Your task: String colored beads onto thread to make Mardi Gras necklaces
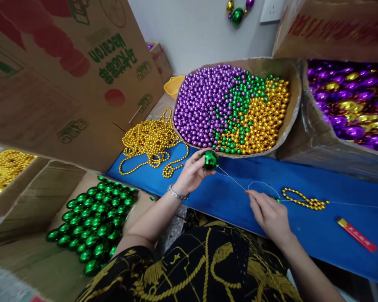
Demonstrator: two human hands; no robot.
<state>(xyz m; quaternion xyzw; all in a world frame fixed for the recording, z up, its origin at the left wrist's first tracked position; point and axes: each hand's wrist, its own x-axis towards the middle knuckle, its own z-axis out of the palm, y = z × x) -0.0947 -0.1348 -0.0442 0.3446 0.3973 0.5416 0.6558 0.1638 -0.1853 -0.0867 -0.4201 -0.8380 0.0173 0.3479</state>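
A large shiny green ball [211,160] is gripped between the thumb and fingers of my left hand [191,172], just in front of the bead box. My right hand [268,213] pinches a long thin needle [233,179], whose far tip meets the ball's right side. A pale thread [264,183] loops above my right hand. Partly hidden behind that hand, a small green bead [277,199] sits on the thread. Farther right lies a short looped gold bead strand [305,199], with thread running on past it.
A cardboard box of purple, green and gold beads [204,105] stands at the back. Gold bead chains [148,136] pile on the blue table [229,209]. Green balls [94,222] fill a box at left. A red lighter-like item [357,235] lies right. Another box holds purple-gold balls [349,109].
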